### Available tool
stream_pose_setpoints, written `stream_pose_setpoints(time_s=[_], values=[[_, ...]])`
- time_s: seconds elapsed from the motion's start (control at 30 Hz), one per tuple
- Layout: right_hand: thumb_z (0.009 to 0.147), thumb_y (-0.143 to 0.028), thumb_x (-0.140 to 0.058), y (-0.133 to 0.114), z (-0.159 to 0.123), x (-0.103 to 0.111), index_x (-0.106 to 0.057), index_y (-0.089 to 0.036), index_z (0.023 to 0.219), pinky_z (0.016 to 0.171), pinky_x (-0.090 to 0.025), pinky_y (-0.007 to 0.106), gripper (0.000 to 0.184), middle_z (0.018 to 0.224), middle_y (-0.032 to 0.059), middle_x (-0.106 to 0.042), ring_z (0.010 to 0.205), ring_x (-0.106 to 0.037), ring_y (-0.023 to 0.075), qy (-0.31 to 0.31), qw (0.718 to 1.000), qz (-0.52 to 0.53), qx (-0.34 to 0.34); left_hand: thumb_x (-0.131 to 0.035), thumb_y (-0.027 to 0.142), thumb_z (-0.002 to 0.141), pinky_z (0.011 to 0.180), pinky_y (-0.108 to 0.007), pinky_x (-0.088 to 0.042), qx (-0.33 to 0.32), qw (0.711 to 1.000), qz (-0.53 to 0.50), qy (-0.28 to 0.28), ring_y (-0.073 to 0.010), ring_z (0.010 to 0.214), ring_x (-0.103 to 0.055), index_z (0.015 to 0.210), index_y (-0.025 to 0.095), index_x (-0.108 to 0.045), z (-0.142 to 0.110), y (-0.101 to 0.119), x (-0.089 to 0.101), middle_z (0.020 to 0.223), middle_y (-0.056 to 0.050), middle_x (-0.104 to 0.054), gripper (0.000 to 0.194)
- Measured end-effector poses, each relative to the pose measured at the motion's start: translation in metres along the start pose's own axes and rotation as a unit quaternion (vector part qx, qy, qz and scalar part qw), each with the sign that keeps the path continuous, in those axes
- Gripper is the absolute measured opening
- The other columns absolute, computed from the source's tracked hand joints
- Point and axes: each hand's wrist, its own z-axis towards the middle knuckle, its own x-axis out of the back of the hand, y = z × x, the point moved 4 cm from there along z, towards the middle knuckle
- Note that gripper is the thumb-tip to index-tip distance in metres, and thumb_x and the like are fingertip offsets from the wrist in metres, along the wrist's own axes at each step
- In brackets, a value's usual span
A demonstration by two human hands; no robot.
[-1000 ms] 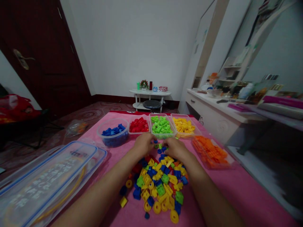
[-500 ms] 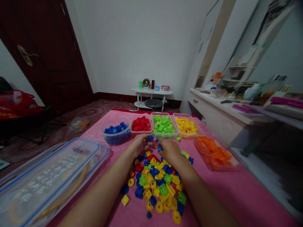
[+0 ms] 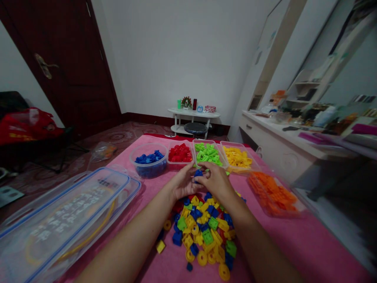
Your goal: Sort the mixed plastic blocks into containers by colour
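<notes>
My left hand [image 3: 183,184] is half curled, with its palm turned up and inward. Against its fingers rests a small cluster of blue building blocks [image 3: 198,173]. My right hand [image 3: 217,179] meets it from the other side, thumb and fingers closed on the same blue pieces. How many blocks lie between the hands is hidden. Just below them spreads a mixed pile of yellow, blue, green and red blocks [image 3: 203,228], partly covered by my wrists. A lone yellow block [image 3: 160,246] lies at the pile's left.
Beyond my hands stand a round tub of blue blocks [image 3: 150,169] and boxes of red [image 3: 180,153], green [image 3: 207,153] and yellow pieces [image 3: 236,157]. An orange-filled box [image 3: 275,194] is at right. Large clear lidded container [image 3: 73,220] occupies the left. Pink cloth [image 3: 318,243] covers the table.
My hands have come together around the blue blocks; before, they were slightly apart, each with blue at its fingers. My left palm has turned upward. The view has shifted slightly.
</notes>
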Motion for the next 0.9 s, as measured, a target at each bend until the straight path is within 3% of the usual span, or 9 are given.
stream_pose_setpoints(time_s=[0.2,0.33,0.4,0.53,0.6,0.67,0.73,0.83,0.9], values=[[0.073,-0.03,-0.064,0.004,0.004,0.023,-0.07,-0.017,0.095,0.06,-0.046,0.025,0.026,0.091,0.0058,-0.068,0.06,-0.056,0.0118,0.086,0.996,0.028,0.013,-0.038,0.017,0.094,0.033,-0.006,-0.029,-0.036,0.996,-0.041,0.069,-0.0036,0.048,-0.051,0.083,0.006,-0.057,-0.014,0.029,-0.005,0.069,-0.007,-0.058,0.024],[0.073,-0.029,-0.063,0.015,0.008,0.038,-0.071,-0.017,0.091,0.059,-0.046,0.025,0.023,0.084,0.0043,-0.07,0.057,-0.055,0.0114,0.107,0.994,0.02,-0.001,-0.053,0.02,0.086,0.038,-0.008,-0.034,-0.233,0.957,0.061,0.161,-0.0041,0.052,-0.051,0.085,0.008,-0.061,-0.04,0.083,0.009,0.072,-0.006,-0.059,0.015],[0.073,-0.029,-0.062,0.022,0.009,0.044,-0.071,-0.017,0.092,0.059,-0.045,0.025,0.023,0.083,0.0039,-0.07,0.057,-0.056,0.0117,0.105,0.994,-0.003,-0.018,-0.059,0.025,0.081,0.046,-0.013,-0.041,-0.355,0.875,0.193,0.268,-0.0069,0.057,-0.055,0.088,0.01,-0.063,-0.058,0.109,0.026,0.075,-0.005,-0.061,0.018],[0.074,-0.027,-0.061,0.042,0.01,0.049,-0.072,-0.019,0.092,0.067,-0.046,0.026,0.023,0.084,0.0043,-0.072,0.072,-0.064,0.0166,0.048,0.988,-0.125,-0.073,-0.064,0.028,0.073,0.081,-0.035,-0.05,-0.412,0.604,0.506,0.458,-0.0225,0.089,-0.062,0.099,0.013,-0.068,-0.083,0.131,0.049,0.092,-0.008,-0.068,0.03],[0.075,-0.024,-0.06,0.051,0.009,0.045,-0.073,-0.021,0.094,0.072,-0.046,0.028,0.024,0.089,0.0056,-0.073,0.084,-0.065,0.0204,0.001,0.975,-0.2,-0.098,-0.064,0.023,0.072,0.095,-0.043,-0.042,-0.414,0.493,0.6,0.475,-0.0278,0.104,-0.058,0.104,0.014,-0.068,-0.083,0.129,0.047,0.105,-0.011,-0.067,0.034],[0.077,-0.02,-0.056,0.061,0.006,0.036,-0.073,-0.022,0.098,0.077,-0.046,0.029,0.027,0.097,0.0068,-0.072,0.093,-0.065,0.0224,-0.054,0.962,-0.241,-0.112,-0.06,0.021,0.074,0.1,-0.042,-0.039,-0.448,0.441,0.632,0.454,-0.0267,0.109,-0.056,0.105,0.014,-0.068,-0.077,0.119,0.037,0.11,-0.011,-0.066,0.032],[0.077,-0.014,-0.053,0.068,0.003,0.023,-0.072,-0.023,0.102,0.082,-0.044,0.028,0.033,0.104,0.0071,-0.071,0.1,-0.063,0.0221,-0.105,0.956,-0.249,-0.11,-0.053,0.019,0.079,0.095,-0.036,-0.043,-0.476,0.46,0.641,0.39,-0.0219,0.101,-0.06,0.101,0.015,-0.069,-0.064,0.104,0.023,0.105,-0.009,-0.068,0.027],[0.076,-0.007,-0.05,0.073,-0.002,0.005,-0.065,-0.024,0.115,0.09,-0.041,0.026,0.046,0.116,0.0061,-0.067,0.109,-0.058,0.0198,-0.141,0.958,-0.237,-0.072,-0.048,0.018,0.083,0.084,-0.028,-0.049,-0.425,0.548,0.686,0.22,-0.0171,0.089,-0.064,0.097,0.017,-0.07,-0.033,0.07,0.002,0.097,-0.006,-0.071,0.026],[0.076,-0.005,-0.048,0.072,-0.004,-0.003,-0.06,-0.025,0.122,0.092,-0.039,0.026,0.052,0.122,0.0055,-0.063,0.113,-0.056,0.0189,-0.149,0.961,-0.23,-0.041,-0.046,0.017,0.085,0.087,-0.029,-0.047,-0.378,0.554,0.734,0.107,-0.0177,0.095,-0.062,0.102,0.017,-0.069,-0.016,0.043,-0.007,0.103,-0.007,-0.069,0.029]])
